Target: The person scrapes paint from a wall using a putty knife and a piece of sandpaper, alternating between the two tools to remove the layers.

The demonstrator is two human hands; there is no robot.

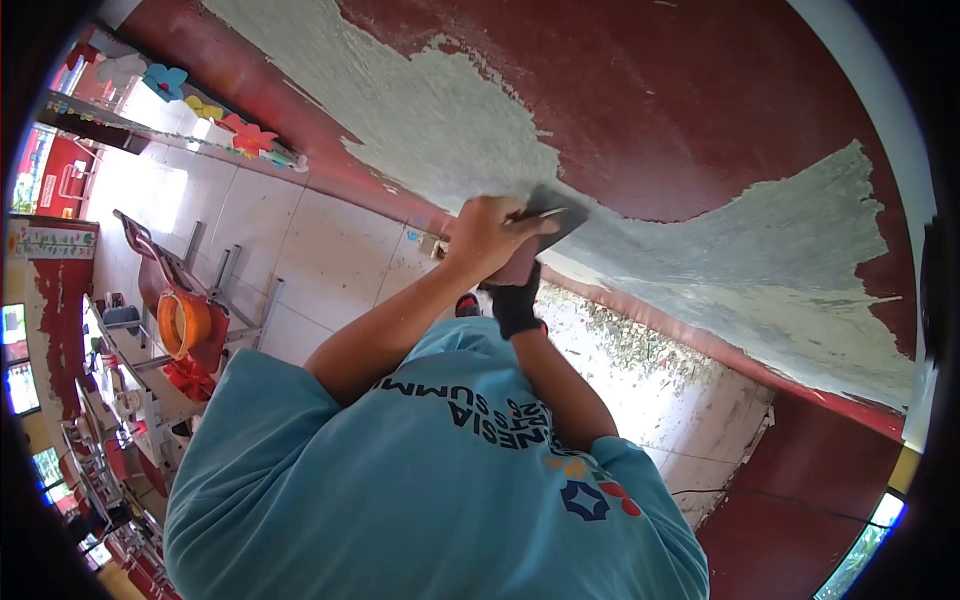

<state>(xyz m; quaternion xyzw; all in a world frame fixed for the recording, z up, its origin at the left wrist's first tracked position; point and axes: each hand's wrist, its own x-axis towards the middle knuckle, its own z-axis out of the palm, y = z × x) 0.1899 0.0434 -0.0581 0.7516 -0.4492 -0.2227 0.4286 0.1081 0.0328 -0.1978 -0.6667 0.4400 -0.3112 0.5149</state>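
My bare left hand (490, 238) is closed on a flat, dark grey scraper (562, 212), whose blade lies close to the wall. A pale strip shows along the blade beside my thumb. Just below, my right hand (516, 306), in a black glove, is closed against the lower end of a reddish-brown flat piece (518, 266). I cannot tell whether this piece belongs to the scraper or is separate. The dark red wall (660, 110) carries a broad, ragged-edged patch of grey filler (450, 120) that runs past my hands to the right.
Grey crumbs (640, 345) litter the tiled floor (330, 250) along the wall's foot. To the left, an orange bucket (181, 324) stands near tipped chairs with metal legs. A dark cable (780, 497) runs at lower right. Paper flowers (245, 135) hang at upper left.
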